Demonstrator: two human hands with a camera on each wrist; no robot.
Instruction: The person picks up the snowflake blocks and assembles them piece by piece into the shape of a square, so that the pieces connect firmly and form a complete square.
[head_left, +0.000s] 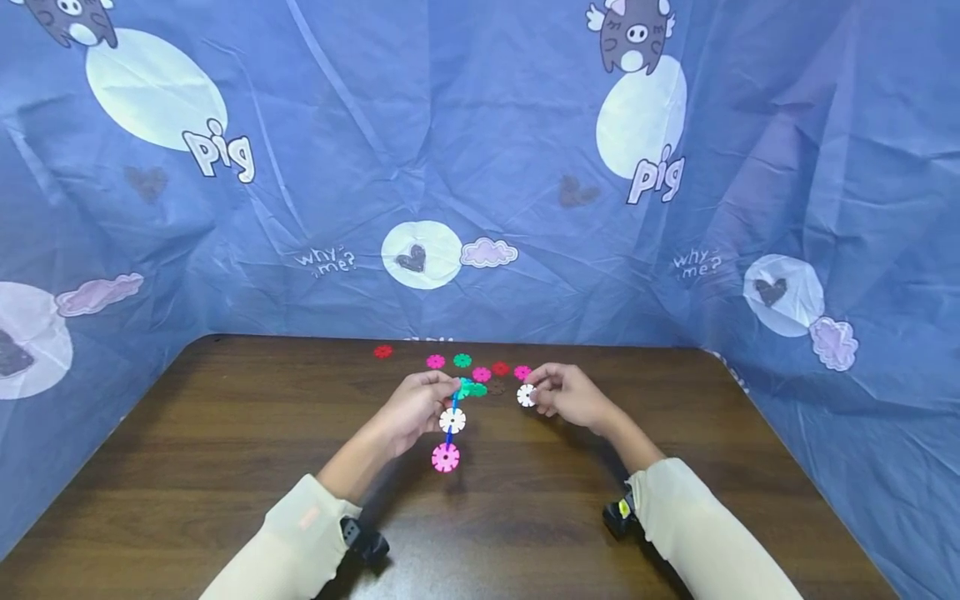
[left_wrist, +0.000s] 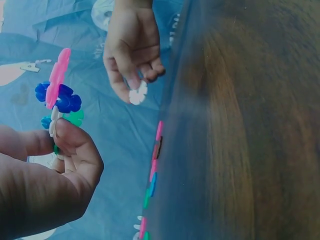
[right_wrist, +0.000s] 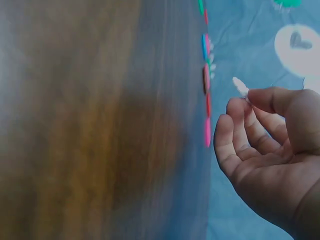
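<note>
My left hand (head_left: 411,410) pinches a chain of joined plastic snowflake discs. Lowest on it in the head view is a pink disc (head_left: 446,457), with a blue disc (left_wrist: 68,100) seen edge-on above. A white disc (head_left: 452,421) follows, then more blue and a green disc (head_left: 475,389) by the fingertips. Between thumb and forefinger, my right hand (head_left: 568,397) holds a loose white snowflake disc (head_left: 525,395), to the right of the chain and apart from it. Both hands are raised over the table, and the left fingers partly hide the chain's upper joints.
Several loose discs lie towards the back of the brown wooden table (head_left: 555,517), among them a red disc (head_left: 383,352), a green disc (head_left: 462,360) and a pink disc (head_left: 436,362). A blue printed cloth (head_left: 510,183) hangs behind and along both sides.
</note>
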